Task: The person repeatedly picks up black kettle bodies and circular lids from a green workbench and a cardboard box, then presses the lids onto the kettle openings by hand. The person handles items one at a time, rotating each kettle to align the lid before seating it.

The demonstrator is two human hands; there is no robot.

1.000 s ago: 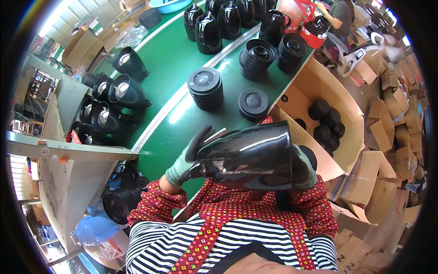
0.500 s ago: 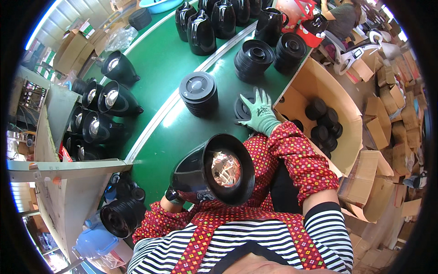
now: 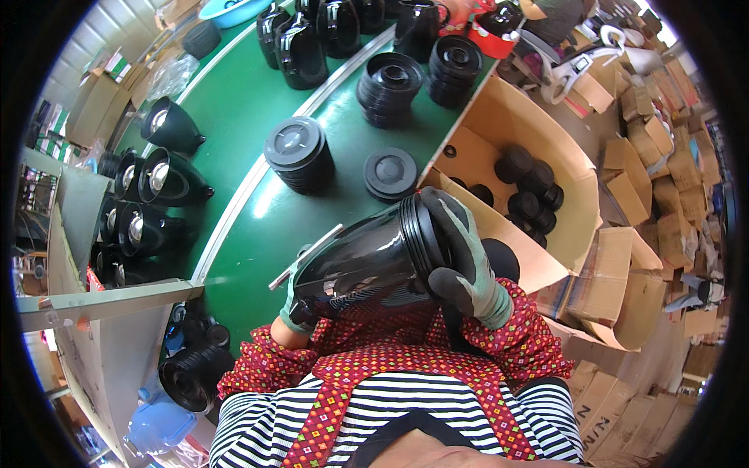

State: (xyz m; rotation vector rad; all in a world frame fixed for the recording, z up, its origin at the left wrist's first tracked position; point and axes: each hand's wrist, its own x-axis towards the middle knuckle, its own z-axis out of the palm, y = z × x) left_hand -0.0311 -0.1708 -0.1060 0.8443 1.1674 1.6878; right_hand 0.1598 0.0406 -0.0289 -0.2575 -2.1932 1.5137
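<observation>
A glossy black jug body [image 3: 355,261] lies tilted across my front, its wide end toward the right. My left hand [image 3: 292,306], gloved, closes round its narrow end, with the fingers mostly hidden behind it. A thin pale bar [image 3: 306,256] sticks up beside those fingers; I cannot tell what it belongs to. At the wide end my right hand [image 3: 464,265] grips a black round cap [image 3: 427,234] against the rim; its glove is green with dark palm and fingers. Beyond the jug, on the green table [image 3: 242,242], lie a flat black cap [image 3: 390,173] and a cap stack [image 3: 299,156].
More stacked black caps [image 3: 388,90] and upright glossy jugs [image 3: 303,54] stand farther back. Several jug bodies [image 3: 168,178] lie beyond the white rail at left. A cardboard box [image 3: 573,179] holding black caps adjoins the table's right edge. Another person [image 3: 550,17] is at far right.
My right hand has come back from the caps on the table to the jug's wide end. The jug has turned, so its shiny inside is hidden. The view has shifted right.
</observation>
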